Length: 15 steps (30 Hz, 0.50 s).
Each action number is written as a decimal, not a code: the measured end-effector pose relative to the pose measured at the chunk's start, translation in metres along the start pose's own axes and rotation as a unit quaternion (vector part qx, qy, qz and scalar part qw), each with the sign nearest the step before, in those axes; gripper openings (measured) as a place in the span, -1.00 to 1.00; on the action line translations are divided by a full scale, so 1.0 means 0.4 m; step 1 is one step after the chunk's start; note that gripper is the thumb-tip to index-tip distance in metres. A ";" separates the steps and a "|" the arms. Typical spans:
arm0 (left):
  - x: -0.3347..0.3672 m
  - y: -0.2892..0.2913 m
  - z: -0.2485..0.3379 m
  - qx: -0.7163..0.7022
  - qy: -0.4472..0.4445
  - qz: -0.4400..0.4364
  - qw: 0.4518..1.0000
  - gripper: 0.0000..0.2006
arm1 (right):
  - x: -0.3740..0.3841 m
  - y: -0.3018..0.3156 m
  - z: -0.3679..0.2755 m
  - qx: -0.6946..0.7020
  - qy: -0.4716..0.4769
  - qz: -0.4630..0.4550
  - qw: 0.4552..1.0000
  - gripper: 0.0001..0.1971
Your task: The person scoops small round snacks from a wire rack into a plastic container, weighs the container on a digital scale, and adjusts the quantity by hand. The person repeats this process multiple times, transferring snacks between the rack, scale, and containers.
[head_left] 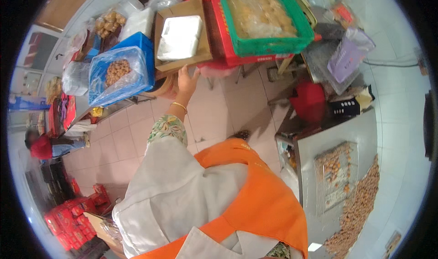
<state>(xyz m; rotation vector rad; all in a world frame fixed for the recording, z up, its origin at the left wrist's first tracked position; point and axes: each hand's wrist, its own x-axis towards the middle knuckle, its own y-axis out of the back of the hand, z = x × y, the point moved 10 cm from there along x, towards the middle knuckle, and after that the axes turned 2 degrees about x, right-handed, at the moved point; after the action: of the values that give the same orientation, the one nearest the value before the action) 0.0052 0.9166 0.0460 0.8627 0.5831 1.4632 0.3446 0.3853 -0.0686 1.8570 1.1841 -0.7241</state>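
Carton (206,49), cardboard, between blue bin (148,62) and green crate (273,47); white blocks (182,26) inside. Left hand (186,82) is at its near edge, thumb spread from fingers; pinching, cannot tell. Right hand out of view. Advisable: keep it level, support both near corners.

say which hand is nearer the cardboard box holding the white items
Left. The left hand seems to touch the near edge of the box; the right hand is not in view.
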 end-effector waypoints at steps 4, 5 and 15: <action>0.097 -0.004 -0.057 0.037 0.022 -0.002 0.999 -0.36 | 0.022 -0.055 -0.075 -0.027 0.015 -0.018 0.999 -0.48; 0.121 -0.015 -0.075 0.060 0.017 0.000 0.998 -0.38 | 0.022 -0.070 -0.086 -0.035 0.014 -0.021 0.999 -0.49; 0.360 -0.159 -0.143 0.157 0.006 -0.125 0.980 -0.51 | 0.011 -0.182 -0.147 -0.078 -0.059 -0.018 0.995 -0.55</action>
<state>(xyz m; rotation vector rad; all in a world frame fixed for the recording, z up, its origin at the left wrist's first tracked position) 0.0066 1.0728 -0.0145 0.9864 0.9148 1.1656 0.2823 0.4551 -0.0650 1.6455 1.1660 -0.7304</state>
